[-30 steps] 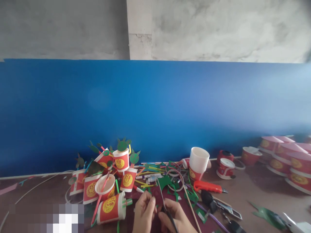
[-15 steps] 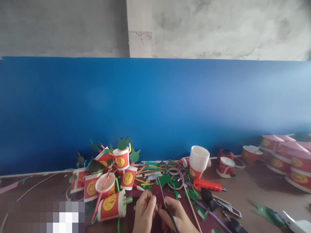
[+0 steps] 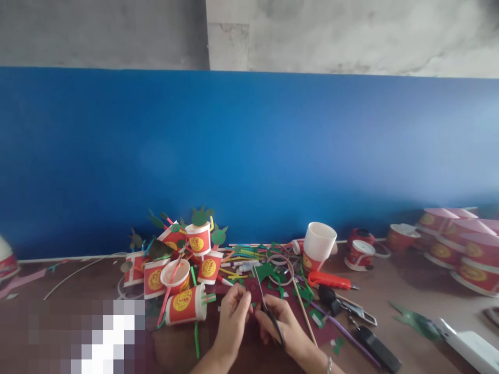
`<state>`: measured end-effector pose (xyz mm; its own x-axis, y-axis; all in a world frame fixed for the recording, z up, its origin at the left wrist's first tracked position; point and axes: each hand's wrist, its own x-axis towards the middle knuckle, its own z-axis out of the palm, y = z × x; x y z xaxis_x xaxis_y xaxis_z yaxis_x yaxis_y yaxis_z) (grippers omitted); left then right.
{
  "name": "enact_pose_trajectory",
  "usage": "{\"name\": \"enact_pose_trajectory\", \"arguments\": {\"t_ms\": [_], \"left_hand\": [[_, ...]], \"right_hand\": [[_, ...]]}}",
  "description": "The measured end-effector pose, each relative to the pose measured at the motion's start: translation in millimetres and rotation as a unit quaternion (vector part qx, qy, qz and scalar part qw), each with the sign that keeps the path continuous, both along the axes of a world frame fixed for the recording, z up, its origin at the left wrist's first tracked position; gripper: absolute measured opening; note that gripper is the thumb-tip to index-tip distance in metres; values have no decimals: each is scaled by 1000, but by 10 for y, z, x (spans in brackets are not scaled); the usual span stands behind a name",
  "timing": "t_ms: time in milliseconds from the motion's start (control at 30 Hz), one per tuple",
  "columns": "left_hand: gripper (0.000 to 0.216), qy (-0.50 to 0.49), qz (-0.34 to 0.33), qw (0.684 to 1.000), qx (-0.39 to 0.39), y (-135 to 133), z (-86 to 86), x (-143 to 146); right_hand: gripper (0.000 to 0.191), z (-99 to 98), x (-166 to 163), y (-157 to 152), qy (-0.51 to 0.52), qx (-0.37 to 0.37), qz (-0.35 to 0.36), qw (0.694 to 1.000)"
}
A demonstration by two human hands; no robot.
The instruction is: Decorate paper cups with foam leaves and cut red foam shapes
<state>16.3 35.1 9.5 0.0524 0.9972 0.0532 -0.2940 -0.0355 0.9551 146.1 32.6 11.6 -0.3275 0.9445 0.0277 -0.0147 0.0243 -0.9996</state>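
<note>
My left hand (image 3: 235, 311) is closed in a pinch, thumb against fingers, on a small piece of maroon paper; its outline blends into the maroon sheet (image 3: 290, 317) on the table below. Black-handled scissors (image 3: 277, 328) are gripped in my right hand (image 3: 281, 318), their blades pointing up and away between both hands. Just beyond the blade tips lies a cut piece of green paper (image 3: 265, 271). Green scraps, coloured straws (image 3: 245, 253) and a marker (image 3: 249, 267) are scattered behind my hands.
Red-and-white paper cups (image 3: 187, 306) with green cut-outs crowd the left. A stack of cups (image 3: 319, 244), an orange-red cutter (image 3: 329, 280), keys (image 3: 331, 300) and green-handled pliers (image 3: 421, 322) are on the right. More cup pieces (image 3: 468, 254) sit far right, before a blue panel (image 3: 249, 156).
The view has tilted down, so the table things appear higher. The maroon paper shows less between my hands, and the scissors and right hand have shifted slightly. A bracelet now shows on my right wrist.
</note>
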Motion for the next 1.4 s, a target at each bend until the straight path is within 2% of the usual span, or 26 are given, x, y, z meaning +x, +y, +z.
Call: {"name": "enact_pose_trajectory", "arguments": {"t_ms": [300, 667, 1400], "left_hand": [[33, 6, 6, 1000, -1, -7, 29, 0], [34, 6, 20, 1000, -8, 8, 47, -1], [34, -28, 59, 998, -14, 12, 68, -10]], "right_hand": [[33, -45, 10, 11, -3, 4, -5, 1000], [35, 77, 13, -28, -24, 4, -11, 1000], [31, 58, 20, -30, -44, -15, 0, 999]]}}
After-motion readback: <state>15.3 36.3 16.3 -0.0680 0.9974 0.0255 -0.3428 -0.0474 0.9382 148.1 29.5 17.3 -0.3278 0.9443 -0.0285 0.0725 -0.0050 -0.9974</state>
